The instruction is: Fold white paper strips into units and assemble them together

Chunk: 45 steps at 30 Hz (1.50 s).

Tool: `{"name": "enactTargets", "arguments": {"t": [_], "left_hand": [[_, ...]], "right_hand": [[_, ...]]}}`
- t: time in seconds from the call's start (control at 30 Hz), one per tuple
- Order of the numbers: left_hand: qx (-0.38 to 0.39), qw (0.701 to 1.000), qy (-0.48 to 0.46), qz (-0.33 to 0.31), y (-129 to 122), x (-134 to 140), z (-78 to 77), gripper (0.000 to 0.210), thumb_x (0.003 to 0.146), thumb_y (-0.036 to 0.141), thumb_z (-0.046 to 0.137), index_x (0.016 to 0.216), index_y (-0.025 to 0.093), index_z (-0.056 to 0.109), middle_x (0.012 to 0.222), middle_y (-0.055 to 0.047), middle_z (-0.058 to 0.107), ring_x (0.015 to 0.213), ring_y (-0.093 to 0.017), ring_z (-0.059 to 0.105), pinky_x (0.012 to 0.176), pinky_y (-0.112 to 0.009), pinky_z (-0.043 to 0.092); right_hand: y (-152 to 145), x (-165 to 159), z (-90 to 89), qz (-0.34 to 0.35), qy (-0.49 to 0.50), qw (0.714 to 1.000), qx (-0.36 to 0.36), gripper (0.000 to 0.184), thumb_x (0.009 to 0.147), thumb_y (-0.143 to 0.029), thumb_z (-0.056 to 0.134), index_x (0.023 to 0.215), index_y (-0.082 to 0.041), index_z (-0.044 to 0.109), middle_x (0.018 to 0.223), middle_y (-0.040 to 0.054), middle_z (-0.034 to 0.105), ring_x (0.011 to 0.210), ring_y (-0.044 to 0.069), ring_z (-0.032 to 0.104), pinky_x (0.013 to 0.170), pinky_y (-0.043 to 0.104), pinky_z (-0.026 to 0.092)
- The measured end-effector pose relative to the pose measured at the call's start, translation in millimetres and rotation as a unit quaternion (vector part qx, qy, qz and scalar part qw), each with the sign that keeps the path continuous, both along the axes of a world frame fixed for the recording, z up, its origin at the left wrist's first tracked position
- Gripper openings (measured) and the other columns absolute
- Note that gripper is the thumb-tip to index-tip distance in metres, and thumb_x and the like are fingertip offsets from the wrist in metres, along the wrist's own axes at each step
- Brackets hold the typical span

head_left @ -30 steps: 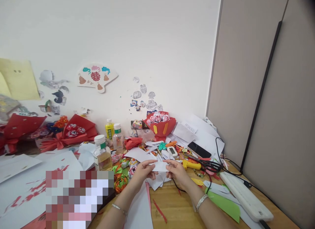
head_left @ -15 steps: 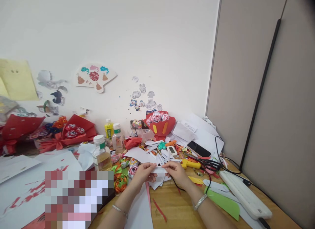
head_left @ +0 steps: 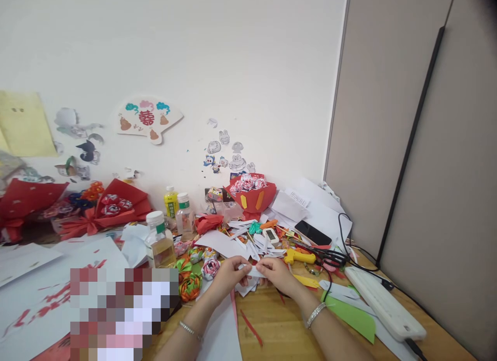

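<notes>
Paper slip (head_left: 255, 272), small and white, is pinched between a person's left hand (head_left: 232, 274) and right hand (head_left: 276, 272) over the near middle of a cluttered wooden bench (head_left: 283, 327). Each grip is clamped on it, thumbs and forefingers nearly meeting across the top, other fingers curled beneath. From where I stand they cover much of the paper, so whether a crease runs through it I cannot tell.

The work in hand looks like folding. Done well, I would judge, it calls for matching the edges before any pressure goes on, then running the thumbs outward from the middle for a straight, sharp line. Paper this light should bend readily but could skew if one hand pulls harder than the other; gentle, even tension would suit it.

Just beyond the fingers lie loose white slips (head_left: 254, 248), easily confused with the one being handled. A yellow glue gun (head_left: 300, 256) rests just to the right of the right hand, black cables (head_left: 331, 258) behind it, and elbow room there looks tight. Orange-and-green rosettes (head_left: 190, 288) lie left of the left hand. On the near side, level wood beside a thin red strip (head_left: 251, 327) offers a firm place for pressing. A red paper bouquet (head_left: 252, 200) stands at the far edge, against the wall.
</notes>
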<state>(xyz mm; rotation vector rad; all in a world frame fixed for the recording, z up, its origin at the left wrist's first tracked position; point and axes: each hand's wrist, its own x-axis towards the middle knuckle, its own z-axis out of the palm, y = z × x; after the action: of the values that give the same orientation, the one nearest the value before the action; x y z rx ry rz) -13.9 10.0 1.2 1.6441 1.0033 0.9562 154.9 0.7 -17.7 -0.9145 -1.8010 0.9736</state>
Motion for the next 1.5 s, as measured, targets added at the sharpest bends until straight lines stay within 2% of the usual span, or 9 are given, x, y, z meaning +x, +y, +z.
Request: {"name": "enactTargets", "arguments": {"t": [0.27, 0.43, 0.6, 0.77, 0.97, 1.2, 1.3, 1.5], "left_hand": [[-0.025, 1.0, -0.007, 0.006, -6, 1, 8.7, 0.035, 0.057, 0.047, 0.061, 0.066, 0.014, 0.055, 0.047, 0.003, 0.058, 0.037, -0.009, 0.05, 0.04, -0.019, 0.037], [-0.024, 0.999, -0.02, -0.013, -7, 0, 10.7, 0.035, 0.057, 0.048, 0.062, 0.062, 0.014, 0.055, 0.046, 0.002, 0.058, 0.038, -0.009, 0.051, 0.041, -0.019, 0.037], [-0.045, 0.998, -0.035, -0.006, -4, -4, 11.3, 0.035, 0.056, 0.047, 0.063, 0.061, 0.014, 0.055, 0.044, 0.002, 0.058, 0.038, -0.01, 0.052, 0.042, -0.02, 0.038], [-0.061, 0.997, -0.039, -0.027, 2, -9, 8.3, 0.036, 0.059, 0.048, 0.062, 0.065, 0.013, 0.057, 0.046, 0.001, 0.059, 0.04, -0.01, 0.053, 0.043, -0.02, 0.039], [-0.076, 0.996, -0.032, -0.016, 2, -12, 7.9, 0.034, 0.061, 0.047, 0.061, 0.065, 0.013, 0.056, 0.045, 0.001, 0.059, 0.041, -0.011, 0.054, 0.045, -0.02, 0.04], [-0.042, 0.998, -0.04, -0.011, 2, -7, 7.2, 0.034, 0.06, 0.048, 0.059, 0.063, 0.015, 0.052, 0.044, 0.003, 0.057, 0.04, -0.011, 0.054, 0.044, -0.021, 0.041], [-0.035, 0.999, -0.03, -0.006, 2, -4, 6.2, 0.034, 0.06, 0.047, 0.06, 0.066, 0.015, 0.053, 0.044, 0.004, 0.055, 0.039, -0.011, 0.053, 0.044, -0.022, 0.041], [-0.072, 0.996, -0.029, -0.054, -1, -6, 3.7, 0.021, 0.065, 0.033, 0.057, 0.076, 0.015, 0.054, 0.052, 0.003, 0.058, 0.044, -0.011, 0.056, 0.045, -0.022, 0.044]], "right_hand": [[3, 0, -3.6, 0.008, 0.004, 1.0, -0.026, 0.031, 0.078, -0.043, 0.046, 0.069, -0.016, 0.057, 0.054, -0.0017, 0.055, 0.05, 0.011, 0.05, 0.05, 0.021, 0.038], [3, 2, -2.6, 0.033, 0.021, 0.998, -0.04, 0.029, 0.079, -0.041, 0.045, 0.069, -0.016, 0.057, 0.054, -0.0019, 0.055, 0.049, 0.011, 0.05, 0.051, 0.022, 0.04], [3, 4, 2.6, 0.061, 0.057, 0.995, -0.064, 0.023, 0.078, -0.037, 0.047, 0.083, -0.017, 0.057, 0.065, 0.0, 0.059, 0.059, 0.013, 0.054, 0.057, 0.025, 0.042], [11, 9, 0.4, 0.072, 0.091, 0.989, -0.09, 0.021, 0.076, -0.035, 0.049, 0.088, -0.018, 0.051, 0.065, -0.001, 0.058, 0.061, 0.014, 0.056, 0.059, 0.026, 0.043], [13, 12, -1.1, 0.051, 0.065, 0.994, -0.066, 0.011, 0.078, -0.028, 0.045, 0.086, -0.019, 0.047, 0.062, -0.0033, 0.055, 0.061, 0.013, 0.055, 0.06, 0.025, 0.041], [8, 10, 2.6, 0.057, 0.092, 0.991, -0.075, 0.017, 0.077, -0.029, 0.047, 0.09, -0.019, 0.049, 0.064, -0.0031, 0.054, 0.06, 0.013, 0.055, 0.059, 0.025, 0.041], [4, 8, 3.2, 0.043, 0.051, 0.996, -0.058, 0.019, 0.075, -0.03, 0.05, 0.09, -0.019, 0.053, 0.067, -0.0018, 0.056, 0.062, 0.013, 0.054, 0.059, 0.025, 0.041], [1, 4, 2.3, 0.004, -0.005, 1.0, -0.01, 0.012, 0.075, -0.024, 0.049, 0.083, -0.019, 0.056, 0.066, -0.0017, 0.055, 0.061, 0.013, 0.052, 0.056, 0.022, 0.039]]}}
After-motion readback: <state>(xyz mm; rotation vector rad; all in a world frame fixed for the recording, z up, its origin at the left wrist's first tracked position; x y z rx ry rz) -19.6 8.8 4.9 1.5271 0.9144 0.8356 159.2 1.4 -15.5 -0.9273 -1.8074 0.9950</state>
